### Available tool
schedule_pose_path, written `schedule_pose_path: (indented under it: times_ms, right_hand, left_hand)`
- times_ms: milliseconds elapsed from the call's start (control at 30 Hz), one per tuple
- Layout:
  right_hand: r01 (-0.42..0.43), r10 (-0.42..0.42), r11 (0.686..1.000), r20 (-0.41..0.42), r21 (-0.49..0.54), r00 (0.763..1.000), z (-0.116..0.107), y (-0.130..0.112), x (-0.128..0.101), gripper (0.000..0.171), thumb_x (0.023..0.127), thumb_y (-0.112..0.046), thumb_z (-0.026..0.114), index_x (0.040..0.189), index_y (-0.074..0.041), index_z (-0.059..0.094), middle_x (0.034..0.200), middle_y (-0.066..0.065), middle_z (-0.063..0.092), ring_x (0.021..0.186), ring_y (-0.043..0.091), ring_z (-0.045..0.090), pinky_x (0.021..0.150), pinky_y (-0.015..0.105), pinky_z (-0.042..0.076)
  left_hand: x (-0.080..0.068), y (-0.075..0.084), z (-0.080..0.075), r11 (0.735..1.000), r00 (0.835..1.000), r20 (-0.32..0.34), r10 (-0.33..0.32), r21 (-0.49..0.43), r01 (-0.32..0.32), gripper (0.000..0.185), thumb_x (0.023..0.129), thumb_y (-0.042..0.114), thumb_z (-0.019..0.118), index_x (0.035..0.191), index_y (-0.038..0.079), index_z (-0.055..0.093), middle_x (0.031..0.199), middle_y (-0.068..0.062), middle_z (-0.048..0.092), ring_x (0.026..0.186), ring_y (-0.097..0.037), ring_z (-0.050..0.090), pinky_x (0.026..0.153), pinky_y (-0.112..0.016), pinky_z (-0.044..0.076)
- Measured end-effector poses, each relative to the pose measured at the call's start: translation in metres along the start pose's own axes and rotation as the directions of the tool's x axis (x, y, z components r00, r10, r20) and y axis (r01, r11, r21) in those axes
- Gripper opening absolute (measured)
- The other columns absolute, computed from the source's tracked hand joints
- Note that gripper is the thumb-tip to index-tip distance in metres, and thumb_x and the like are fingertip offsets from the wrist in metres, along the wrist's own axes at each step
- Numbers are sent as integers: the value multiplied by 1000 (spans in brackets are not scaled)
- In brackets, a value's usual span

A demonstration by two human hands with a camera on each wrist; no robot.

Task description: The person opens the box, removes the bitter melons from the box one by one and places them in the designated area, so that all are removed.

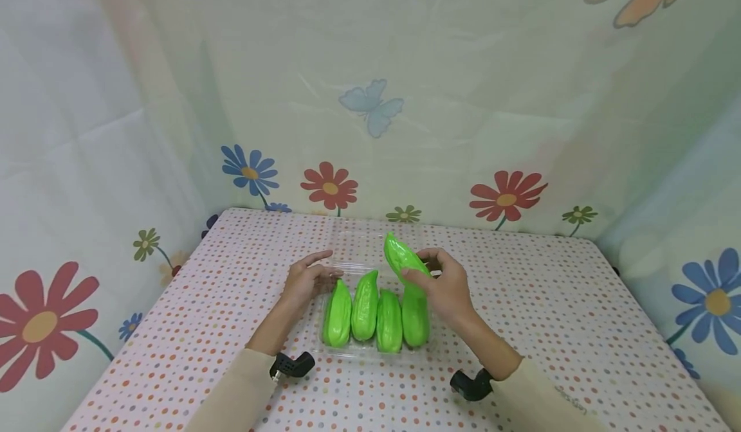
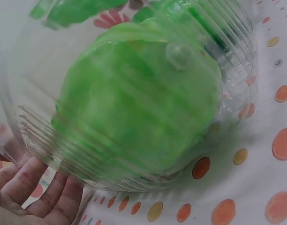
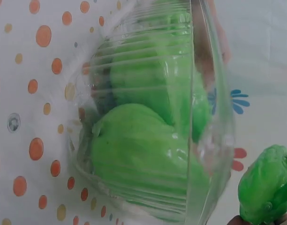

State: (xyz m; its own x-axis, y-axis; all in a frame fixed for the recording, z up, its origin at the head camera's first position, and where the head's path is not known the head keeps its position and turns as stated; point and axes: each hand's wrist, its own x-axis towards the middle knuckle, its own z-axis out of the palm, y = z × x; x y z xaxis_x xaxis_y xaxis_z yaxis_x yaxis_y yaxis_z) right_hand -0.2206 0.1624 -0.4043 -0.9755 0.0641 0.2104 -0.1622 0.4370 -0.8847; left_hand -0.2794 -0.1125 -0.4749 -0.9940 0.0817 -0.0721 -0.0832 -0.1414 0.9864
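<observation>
While four green vegetables [image 1: 365, 310] lie side by side inside the clear container [image 1: 359, 353], I have a fifth green vegetable [image 1: 399, 252] raised above the container's right rear part. My right hand [image 1: 448, 284] pinches it between thumb and fingers; my left hand [image 1: 302, 282] has its fingers loosely extended at the container's left wall, gripping nothing that I can see. I judge this step to be a carry over the container's rim, inward or outward I can't tell; next calls for a firm pinch and clearance over the row. The raised piece looks glossy, bright green, ridged and pointed.
</observation>
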Motion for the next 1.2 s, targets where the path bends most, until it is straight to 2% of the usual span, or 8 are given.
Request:
schedule_pose_path:
  times_ms: [233, 400, 667, 933, 1200]
  right_hand:
    - [-52, 52, 999, -66, 9, 996, -6, 10, 5, 45, 90, -26, 76, 124, -4, 59, 116, 13, 59, 104, 22, 52, 78, 30, 50]
    - [-101, 106, 993, -92, 61, 990, -7, 19, 9, 46, 92, -24, 73, 129, -3, 54, 119, 13, 56, 105, 22, 51, 75, 24, 50]
    - [-132, 144, 987, -125, 96, 982, -15, 26, 13, 50, 96, -24, 68, 137, -2, 50, 127, 13, 56, 104, 20, 51, 75, 20, 48]
    - [-184, 188, 982, -128, 36, 974, -21, 37, 16, 56, 99, -33, 64, 143, -3, 48, 131, 15, 55, 107, 23, 52, 81, 25, 48]
    - [-245, 239, 969, -137, -30, 961, -28, 44, 15, 62, 100, -38, 61, 144, 2, 45, 130, 20, 52, 103, 26, 55, 74, 25, 51]
  left_hand:
    - [0, 1, 0, 1000, 1000, 12, 1, 1, -1, 52, 93, 1, 50, 145, 4, 54, 105, -19, 76, 104, -34, 72, 82, -34, 59]
    - [1, -1, 0, 1000, 1000, 11, 2, -1, -1, 51, 93, 1, 52, 144, 3, 54, 105, -19, 76, 102, -32, 73, 82, -35, 59]
    - [1, 0, 0, 1000, 1000, 14, 1, -2, -1, 51, 94, 2, 51, 144, 3, 54, 103, -17, 76, 107, -38, 70, 83, -36, 59]
    - [0, -1, -1, 1000, 1000, 4, 2, 7, -2, 51, 93, 2, 51, 144, 3, 54, 103, -17, 76, 101, -30, 73, 84, -36, 59]
    - [1, -1, -1, 1000, 1000, -2, 2, 15, -2, 50, 93, 3, 51, 143, 4, 55, 104, -18, 76, 95, -25, 74, 82, -34, 59]
